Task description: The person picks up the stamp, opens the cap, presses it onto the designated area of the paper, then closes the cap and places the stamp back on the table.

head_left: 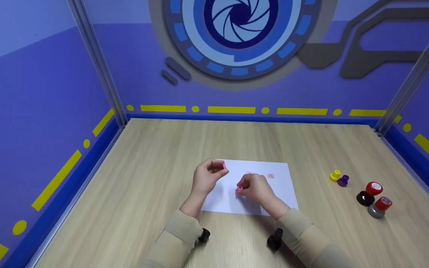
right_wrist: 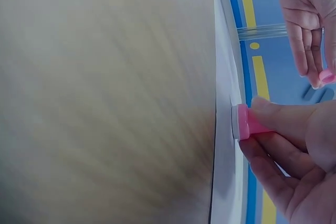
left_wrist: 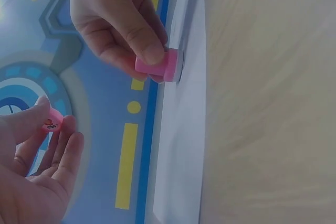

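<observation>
Over the near middle of a white paper sheet (head_left: 218, 203), my right hand (head_left: 255, 189) pinches a small pink stamp (right_wrist: 243, 121) by its handle. Its pale base faces down, right at the paper. My left hand (head_left: 206, 178), raised above the sheet's left side, holds a small pink cap (left_wrist: 54, 119) between thumb and fingertips. The cap carries a dark and red printed design. A red stamped print (head_left: 270, 176) shows on the sheet beyond my right hand, and another reddish mark (head_left: 248, 172) is partly hidden by that hand.
On the table's right side stand a yellow stamp (head_left: 334, 175) and a purple stamp (head_left: 343, 181), side by side. Nearer are a red-and-black stamp (head_left: 365, 198) and a red-and-grey stamp (head_left: 377, 212). Blue-purple panels (head_left: 136, 74) enclose the wooden table (head_left: 155, 160) at back and sides.
</observation>
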Available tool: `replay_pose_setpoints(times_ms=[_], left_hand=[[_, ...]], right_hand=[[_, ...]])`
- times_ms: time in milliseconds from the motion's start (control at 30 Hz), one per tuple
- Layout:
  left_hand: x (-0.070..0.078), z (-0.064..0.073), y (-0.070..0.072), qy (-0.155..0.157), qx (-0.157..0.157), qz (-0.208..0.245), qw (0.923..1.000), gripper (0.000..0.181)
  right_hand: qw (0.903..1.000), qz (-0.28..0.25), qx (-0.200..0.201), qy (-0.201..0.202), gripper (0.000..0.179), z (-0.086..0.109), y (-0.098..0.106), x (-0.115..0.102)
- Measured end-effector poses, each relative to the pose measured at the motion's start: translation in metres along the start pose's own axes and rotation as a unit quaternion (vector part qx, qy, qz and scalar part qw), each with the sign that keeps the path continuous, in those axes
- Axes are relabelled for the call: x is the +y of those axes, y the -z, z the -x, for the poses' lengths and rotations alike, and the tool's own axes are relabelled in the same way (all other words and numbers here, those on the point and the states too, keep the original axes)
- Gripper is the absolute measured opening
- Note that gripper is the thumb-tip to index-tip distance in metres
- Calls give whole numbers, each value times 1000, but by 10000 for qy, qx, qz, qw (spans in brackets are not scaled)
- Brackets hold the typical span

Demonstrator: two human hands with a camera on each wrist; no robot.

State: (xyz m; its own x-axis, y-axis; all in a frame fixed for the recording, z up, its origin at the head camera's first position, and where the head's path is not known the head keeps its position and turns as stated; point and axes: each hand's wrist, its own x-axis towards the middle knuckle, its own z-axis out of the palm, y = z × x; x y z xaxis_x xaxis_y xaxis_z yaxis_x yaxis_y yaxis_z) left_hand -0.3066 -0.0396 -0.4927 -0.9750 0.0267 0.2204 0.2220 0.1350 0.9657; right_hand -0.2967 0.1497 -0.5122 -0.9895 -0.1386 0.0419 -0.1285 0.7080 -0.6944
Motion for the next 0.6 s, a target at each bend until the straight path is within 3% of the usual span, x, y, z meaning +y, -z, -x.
replay_pose_setpoints(times_ms=[333,600], left_hand=[[0,-1,1,-26,-25,50,10000,25],[0,-1,-2,84,-25,24,10000,25]], right_hand=[[9993,314,15,215,18,-4,-2,-4],[9994,309,-55,145,17,-3,-1,-5]])
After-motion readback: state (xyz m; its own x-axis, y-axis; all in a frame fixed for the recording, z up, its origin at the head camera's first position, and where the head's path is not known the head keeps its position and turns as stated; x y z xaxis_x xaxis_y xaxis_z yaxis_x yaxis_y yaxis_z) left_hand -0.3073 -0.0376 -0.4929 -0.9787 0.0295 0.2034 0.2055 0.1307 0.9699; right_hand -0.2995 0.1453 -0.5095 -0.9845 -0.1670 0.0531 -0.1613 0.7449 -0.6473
